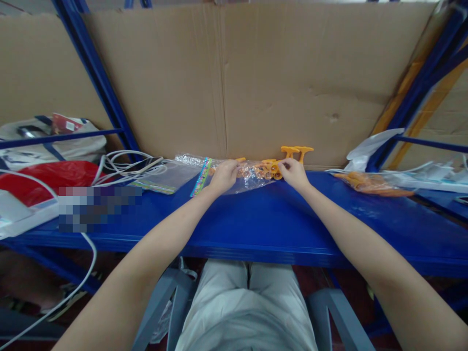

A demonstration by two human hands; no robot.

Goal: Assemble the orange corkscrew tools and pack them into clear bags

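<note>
Clear bag (250,186): prob. light, limp, slippery; best held by zip edge (201,177). L hand (224,176) pinches it; R hand (295,173) grip unclear.

A clear, crinkled bag (250,183) is lying on the desk (263,219), and round-ended orange pieces (271,170) are clustering at its right end.

Glossy plastic bag (248,184), matt cardboard (270,83), smooth shelf (263,219)

Cardboard panels (292,73) behind blue shelf (263,224)
</note>
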